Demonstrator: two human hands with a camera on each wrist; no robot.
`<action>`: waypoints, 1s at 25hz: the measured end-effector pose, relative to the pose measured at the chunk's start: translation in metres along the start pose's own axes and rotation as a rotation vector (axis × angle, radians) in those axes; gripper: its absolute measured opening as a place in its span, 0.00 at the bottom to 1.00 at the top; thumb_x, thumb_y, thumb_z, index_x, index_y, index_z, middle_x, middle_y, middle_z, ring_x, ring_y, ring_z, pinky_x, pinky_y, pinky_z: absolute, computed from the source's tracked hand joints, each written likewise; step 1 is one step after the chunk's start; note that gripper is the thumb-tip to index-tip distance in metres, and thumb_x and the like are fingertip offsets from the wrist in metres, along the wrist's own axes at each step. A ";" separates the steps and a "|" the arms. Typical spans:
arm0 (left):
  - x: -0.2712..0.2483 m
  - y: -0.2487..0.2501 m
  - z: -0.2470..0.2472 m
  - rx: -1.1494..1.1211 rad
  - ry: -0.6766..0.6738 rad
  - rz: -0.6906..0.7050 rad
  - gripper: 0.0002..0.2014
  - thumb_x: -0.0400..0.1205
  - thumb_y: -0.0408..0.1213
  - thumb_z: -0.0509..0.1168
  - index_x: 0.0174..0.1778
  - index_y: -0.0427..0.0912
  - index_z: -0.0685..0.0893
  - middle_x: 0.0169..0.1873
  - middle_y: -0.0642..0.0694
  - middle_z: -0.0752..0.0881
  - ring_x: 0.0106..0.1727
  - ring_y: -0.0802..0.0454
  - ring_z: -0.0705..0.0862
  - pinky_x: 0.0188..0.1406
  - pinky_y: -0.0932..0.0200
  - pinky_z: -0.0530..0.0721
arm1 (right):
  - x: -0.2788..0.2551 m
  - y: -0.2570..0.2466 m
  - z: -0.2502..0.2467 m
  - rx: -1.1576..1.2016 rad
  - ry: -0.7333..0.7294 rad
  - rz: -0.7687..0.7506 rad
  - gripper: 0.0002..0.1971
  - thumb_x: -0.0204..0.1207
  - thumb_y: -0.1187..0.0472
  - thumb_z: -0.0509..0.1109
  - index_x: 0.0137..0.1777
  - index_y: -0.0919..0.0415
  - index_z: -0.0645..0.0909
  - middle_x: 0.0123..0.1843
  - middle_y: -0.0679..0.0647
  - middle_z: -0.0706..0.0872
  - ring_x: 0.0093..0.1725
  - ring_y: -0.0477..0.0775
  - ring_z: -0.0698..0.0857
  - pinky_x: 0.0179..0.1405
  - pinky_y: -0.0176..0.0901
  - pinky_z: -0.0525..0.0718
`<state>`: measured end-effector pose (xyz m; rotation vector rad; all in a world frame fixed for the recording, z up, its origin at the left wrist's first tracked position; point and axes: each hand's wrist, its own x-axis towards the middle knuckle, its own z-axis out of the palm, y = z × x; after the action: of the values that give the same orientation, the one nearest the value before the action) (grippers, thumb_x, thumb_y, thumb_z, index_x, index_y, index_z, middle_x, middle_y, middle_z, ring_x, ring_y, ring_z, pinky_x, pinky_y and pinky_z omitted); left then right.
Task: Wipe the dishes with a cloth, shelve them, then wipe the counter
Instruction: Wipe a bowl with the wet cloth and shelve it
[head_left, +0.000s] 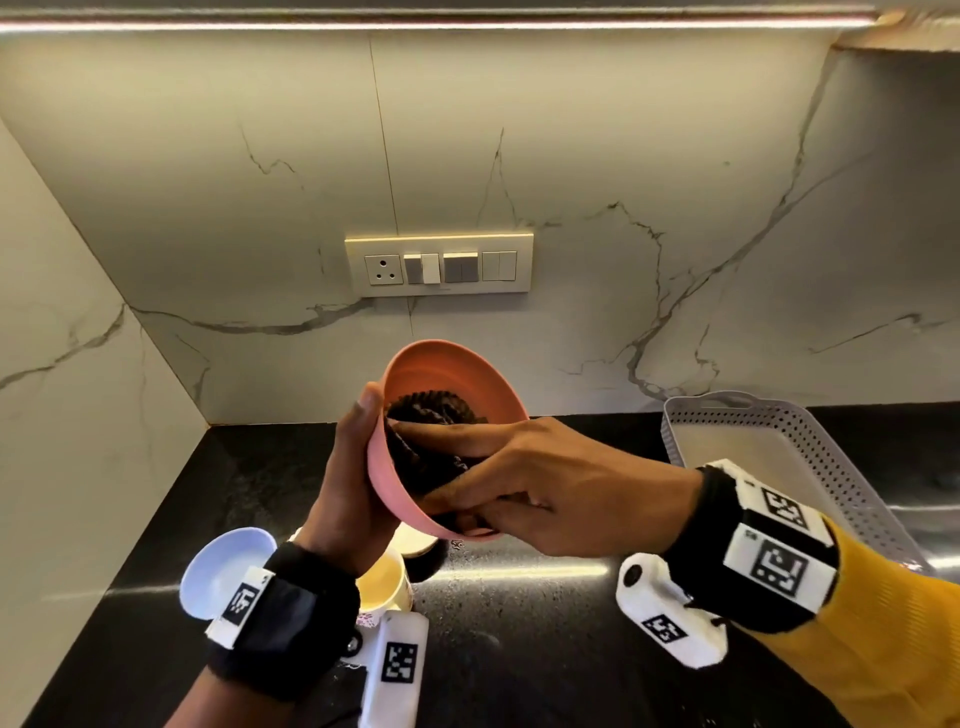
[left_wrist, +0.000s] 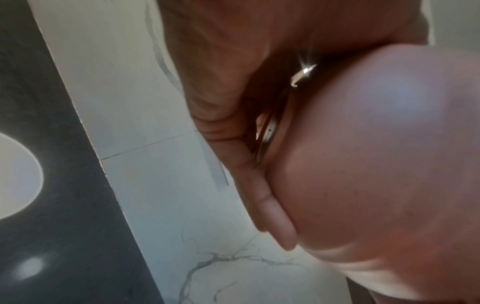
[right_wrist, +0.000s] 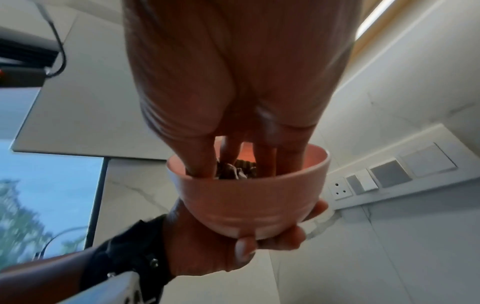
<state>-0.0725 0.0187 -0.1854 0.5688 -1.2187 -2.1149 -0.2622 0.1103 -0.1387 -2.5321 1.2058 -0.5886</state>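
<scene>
Above the black counter (head_left: 519, 649), my left hand (head_left: 348, 483) cups a pink bowl (head_left: 447, 374) from outside, its thumb lying along the rim. The bowl is tilted with its mouth toward my right hand (head_left: 545, 483). That hand reaches inside and holds a dark crumpled cloth (head_left: 431, 410) against the inner wall. In the right wrist view the fingers (right_wrist: 265, 156) dip into the pink bowl (right_wrist: 246, 197) around the cloth (right_wrist: 233, 170), and the left hand (right_wrist: 221, 246) grips its base. The left wrist view shows only the bowl's outer wall (left_wrist: 376, 164) against the palm (left_wrist: 221, 82).
A pale blue bowl (head_left: 228, 566) and a yellow cup (head_left: 384, 582) stand on the counter under my left wrist. A grey perforated tray (head_left: 779, 431) sits at the right against the marble wall. A switch panel (head_left: 439, 265) is mounted on the wall behind.
</scene>
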 end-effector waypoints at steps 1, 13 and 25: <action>0.001 0.000 0.002 0.012 0.006 -0.008 0.56 0.59 0.74 0.79 0.76 0.37 0.81 0.71 0.30 0.85 0.73 0.30 0.84 0.69 0.32 0.84 | 0.003 0.001 -0.001 -0.073 -0.032 -0.010 0.23 0.87 0.69 0.65 0.76 0.49 0.85 0.93 0.48 0.61 0.87 0.51 0.70 0.83 0.53 0.75; 0.004 -0.001 0.011 0.272 0.078 0.121 0.53 0.57 0.76 0.78 0.68 0.38 0.85 0.61 0.33 0.91 0.62 0.34 0.91 0.56 0.43 0.92 | 0.008 0.014 0.000 0.048 -0.042 0.239 0.27 0.75 0.63 0.80 0.73 0.54 0.77 0.60 0.49 0.87 0.57 0.48 0.85 0.56 0.44 0.87; 0.021 0.002 0.036 0.271 0.008 0.108 0.55 0.59 0.74 0.80 0.78 0.45 0.79 0.67 0.37 0.89 0.67 0.38 0.89 0.53 0.47 0.92 | 0.005 0.030 -0.011 -0.495 0.265 0.059 0.23 0.76 0.57 0.78 0.72 0.55 0.83 0.69 0.54 0.86 0.55 0.57 0.88 0.45 0.46 0.89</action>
<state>-0.1090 0.0249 -0.1674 0.6130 -1.5094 -1.8698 -0.2853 0.0873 -0.1403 -2.8666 1.6934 -0.7000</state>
